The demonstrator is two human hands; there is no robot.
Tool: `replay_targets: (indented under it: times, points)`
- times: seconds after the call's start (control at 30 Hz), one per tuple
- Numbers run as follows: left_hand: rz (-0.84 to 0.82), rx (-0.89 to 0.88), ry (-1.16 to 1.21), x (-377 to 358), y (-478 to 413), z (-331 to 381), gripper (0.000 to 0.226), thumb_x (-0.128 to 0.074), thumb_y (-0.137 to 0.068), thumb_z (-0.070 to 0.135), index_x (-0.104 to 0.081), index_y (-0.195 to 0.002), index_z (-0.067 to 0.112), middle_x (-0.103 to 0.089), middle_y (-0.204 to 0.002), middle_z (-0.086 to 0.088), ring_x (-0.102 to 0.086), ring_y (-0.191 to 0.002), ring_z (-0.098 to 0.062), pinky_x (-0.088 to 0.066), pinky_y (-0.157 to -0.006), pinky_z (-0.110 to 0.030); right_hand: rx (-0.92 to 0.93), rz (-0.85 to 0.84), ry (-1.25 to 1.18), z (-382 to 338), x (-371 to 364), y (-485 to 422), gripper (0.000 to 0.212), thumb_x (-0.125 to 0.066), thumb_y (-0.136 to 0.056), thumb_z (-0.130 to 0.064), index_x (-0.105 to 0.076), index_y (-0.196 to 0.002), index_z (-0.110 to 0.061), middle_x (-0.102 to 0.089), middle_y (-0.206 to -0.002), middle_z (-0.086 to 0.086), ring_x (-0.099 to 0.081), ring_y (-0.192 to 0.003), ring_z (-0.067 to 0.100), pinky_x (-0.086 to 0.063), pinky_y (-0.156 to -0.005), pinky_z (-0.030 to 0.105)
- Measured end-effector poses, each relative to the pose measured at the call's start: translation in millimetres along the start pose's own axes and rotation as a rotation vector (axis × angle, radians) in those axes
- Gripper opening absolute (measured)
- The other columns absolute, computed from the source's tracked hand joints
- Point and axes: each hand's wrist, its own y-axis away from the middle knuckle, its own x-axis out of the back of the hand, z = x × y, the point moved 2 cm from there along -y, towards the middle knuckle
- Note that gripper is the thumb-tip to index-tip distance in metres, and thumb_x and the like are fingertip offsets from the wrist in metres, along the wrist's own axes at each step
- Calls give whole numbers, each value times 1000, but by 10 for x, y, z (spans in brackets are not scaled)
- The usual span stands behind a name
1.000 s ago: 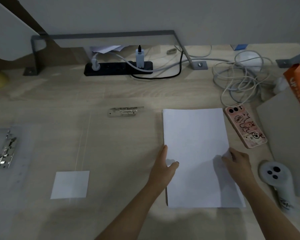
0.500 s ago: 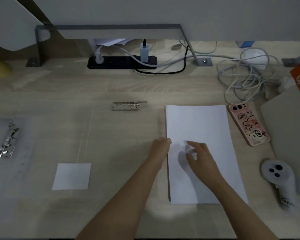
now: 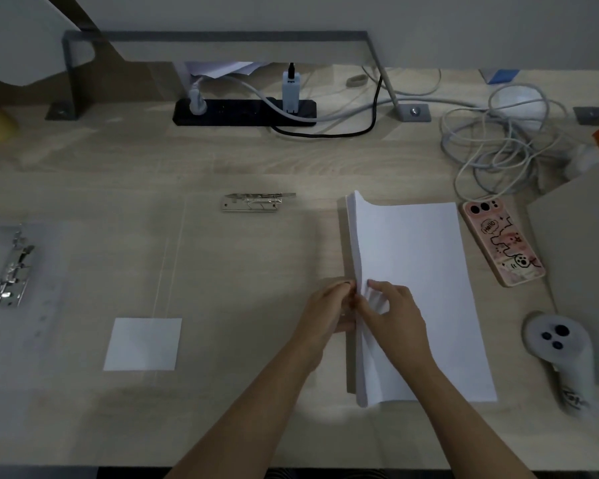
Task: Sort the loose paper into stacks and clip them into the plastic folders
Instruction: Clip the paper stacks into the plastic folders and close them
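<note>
A stack of white paper (image 3: 415, 278) lies on the wooden desk, right of centre. Its left edge is lifted off the desk. My left hand (image 3: 329, 312) and my right hand (image 3: 391, 309) both pinch that raised left edge at mid-length. A clear plastic folder (image 3: 77, 271) lies open on the left half of the desk, with a metal clip (image 3: 13, 267) at its left side. A second clear folder carries a metal clip (image 3: 256, 202) near the centre back. A small white paper square (image 3: 142, 344) rests on the clear plastic.
A pink phone (image 3: 502, 240) lies right of the stack. A white controller (image 3: 561, 357) sits at the front right beside grey cardboard (image 3: 581, 257). Tangled white cables (image 3: 505, 140), a black power strip (image 3: 244, 112) and a grey metal stand (image 3: 222, 38) line the back.
My right hand slid from the stack's right side to its left edge, meeting my left hand. Together they have raised the left edge of the paper off the desk.
</note>
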Motion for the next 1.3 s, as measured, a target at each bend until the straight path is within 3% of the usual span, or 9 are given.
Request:
replay_targets:
  times: [0.23, 0.37, 0.6, 0.8, 0.87, 0.93, 1.07, 1.2, 1.3]
  points:
    - [-75, -96, -1, -67, 87, 34, 29, -46, -96, 27, -65, -116, 19, -70, -104, 5, -66, -88, 2, -55, -69, -14, -66, -114, -343, 106, 153, 64, 29, -49, -94, -31, -64, -115, -19, -65, -115, -3, -58, -103, 5, -42, -96, 18]
    - [-60, -94, 1, -61, 101, 42, 29, -45, -96, 25, -65, -116, 19, -69, -112, 1, -64, -99, -4, -55, -72, -15, -84, -121, -384, 126, 144, 59, 24, -47, -95, -29, -68, -100, -17, -66, -95, -9, -58, -82, -13, -39, -73, -5]
    - [-62, -107, 6, -52, 99, 39, 31, -44, -97, 24, -62, -121, 17, -67, -115, 0, -63, -101, -5, -55, -72, -15, -86, -92, -343, 151, 104, 56, 36, -48, -93, -34, -62, -121, -16, -63, -125, 0, -56, -117, 14, -40, -107, 36]
    - [-13, -152, -187, -27, 29, -41, 24, -43, -96, 24, -61, -111, 21, -57, -101, 4, -55, -95, -10, -44, -84, -21, -107, -5, -299, 151, 70, 27, 36, -51, -93, -25, -58, -124, -9, -60, -128, 4, -54, -120, 17, -36, -100, 22]
    - [132, -260, -432, -31, 0, -46, 37, -43, -96, 24, -47, -132, 17, -45, -121, 10, -42, -105, 1, -31, -89, -7, -112, 5, -296, 146, 71, 21, 36, -51, -93, -24, -59, -124, -7, -60, -128, 5, -54, -120, 18, -36, -100, 22]
    - [142, -319, -464, -99, 5, -33, 47, -43, -97, 26, -33, -142, 17, -34, -142, 9, -37, -118, 3, -24, -92, 2, -109, -1, -281, 144, 76, 21, 36, -50, -94, -26, -61, -123, -7, -62, -126, 5, -57, -116, 17, -40, -101, 24]
    - [-51, -37, -320, -308, -23, 3, 56, -35, -97, 44, -23, -145, 17, -37, -147, -5, -41, -131, -20, -34, -106, -30, -85, -30, -277, 108, 69, 62, 33, -42, -96, -30, -61, -119, -16, -60, -116, -7, -54, -100, 2, -37, -84, 8]
    - [225, -15, -357, -267, -224, -69, 39, -39, -95, 23, -40, -131, 11, -52, -133, -10, -53, -114, -25, -43, -96, -32, -126, -46, -292, 138, 45, 77, 40, -36, -98, -34, -57, -127, -16, -56, -132, -1, -50, -123, 14, -30, -97, 19]
    - [369, -82, -388, -252, -288, -138, 27, -46, -89, 14, -48, -115, 8, -60, -119, -10, -58, -106, -27, -48, -90, -38, -133, -50, -320, 187, 58, 81, 35, -38, -98, -31, -57, -125, -19, -57, -133, 1, -52, -122, 17, -36, -106, 30]
